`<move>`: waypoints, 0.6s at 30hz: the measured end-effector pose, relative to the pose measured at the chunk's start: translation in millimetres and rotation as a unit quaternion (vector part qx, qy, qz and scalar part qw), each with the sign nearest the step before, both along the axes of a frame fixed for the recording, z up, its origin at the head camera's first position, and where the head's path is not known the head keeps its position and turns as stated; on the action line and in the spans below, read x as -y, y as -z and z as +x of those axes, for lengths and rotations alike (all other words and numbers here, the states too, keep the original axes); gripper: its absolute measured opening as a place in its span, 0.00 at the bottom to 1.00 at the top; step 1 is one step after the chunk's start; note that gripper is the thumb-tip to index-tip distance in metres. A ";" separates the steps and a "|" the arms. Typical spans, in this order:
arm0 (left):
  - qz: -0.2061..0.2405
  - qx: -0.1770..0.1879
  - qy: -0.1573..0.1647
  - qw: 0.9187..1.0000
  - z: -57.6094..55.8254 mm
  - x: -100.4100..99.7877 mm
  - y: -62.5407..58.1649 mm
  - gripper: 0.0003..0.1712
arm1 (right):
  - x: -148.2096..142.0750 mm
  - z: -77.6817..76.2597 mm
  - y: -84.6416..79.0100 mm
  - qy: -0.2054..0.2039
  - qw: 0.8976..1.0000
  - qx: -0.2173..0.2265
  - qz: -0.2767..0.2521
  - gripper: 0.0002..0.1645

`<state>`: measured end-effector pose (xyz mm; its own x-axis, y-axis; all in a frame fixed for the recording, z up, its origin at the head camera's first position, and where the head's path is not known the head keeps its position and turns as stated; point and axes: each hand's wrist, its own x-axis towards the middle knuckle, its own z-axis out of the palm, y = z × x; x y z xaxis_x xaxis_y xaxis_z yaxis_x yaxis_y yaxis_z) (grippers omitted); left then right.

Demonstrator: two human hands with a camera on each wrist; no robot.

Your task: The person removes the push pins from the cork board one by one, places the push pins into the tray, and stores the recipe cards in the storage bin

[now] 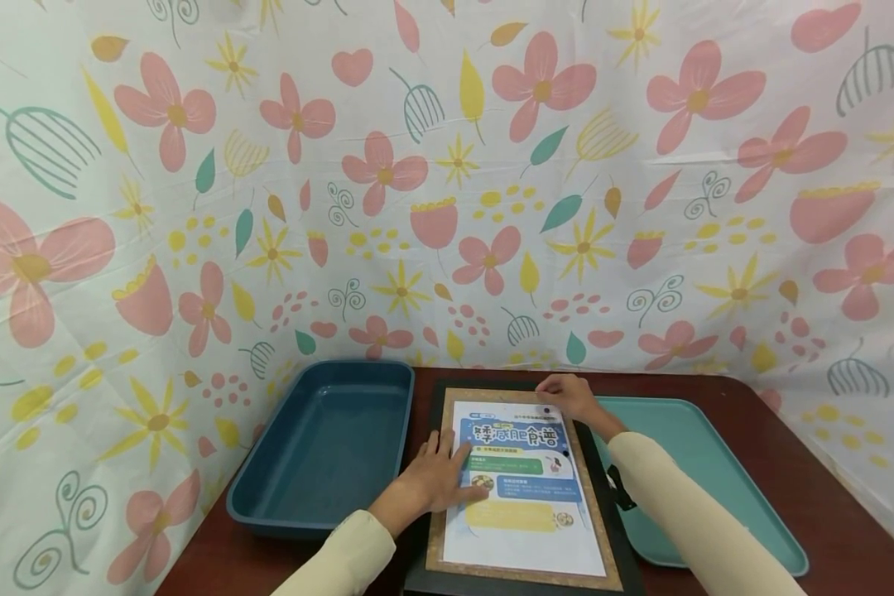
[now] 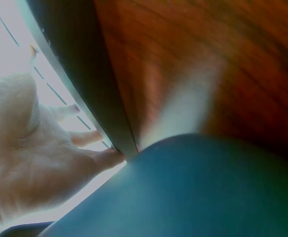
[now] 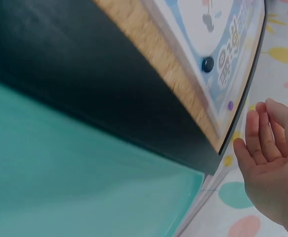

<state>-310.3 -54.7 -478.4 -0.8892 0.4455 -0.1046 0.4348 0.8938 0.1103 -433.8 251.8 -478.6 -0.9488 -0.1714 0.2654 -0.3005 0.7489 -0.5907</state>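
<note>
A printed poster (image 1: 525,538) with Chinese text lies on a cork board (image 1: 454,571) in a dark frame. My left hand (image 1: 435,476) rests on the board's left side with its fingers spread over the poster's edge. In the left wrist view that hand (image 2: 40,148) is seen from below, beside the dark frame edge. At the top right corner of the board is my right hand (image 1: 569,397), its fingers loosely bent. The right wrist view shows the right hand (image 3: 277,158) holding nothing visible, near a purple pushpin (image 3: 230,105). A black pushpin (image 3: 207,64) sits further down the poster's edge.
To the left stands a deep blue tray (image 1: 328,455). A flat teal tray (image 1: 715,488) lies on the right, partly under the right forearm. Both are on a dark red wooden table (image 1: 842,505). A flower-patterned cloth (image 1: 447,190) hangs behind.
</note>
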 end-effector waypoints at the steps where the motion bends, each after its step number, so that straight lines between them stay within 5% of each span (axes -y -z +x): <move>1: 0.001 -0.001 0.001 1.000 0.4 0.3 0.1 0.54 | -2.1 1.0 -0.6 0.000 1.000 -0.002 0.001 0.07; 18: 0.002 -0.005 0.004 1.000 -0.4 1.2 2.8 0.54 | -39.1 7.9 -0.7 0.007 0.998 -0.055 0.015 0.06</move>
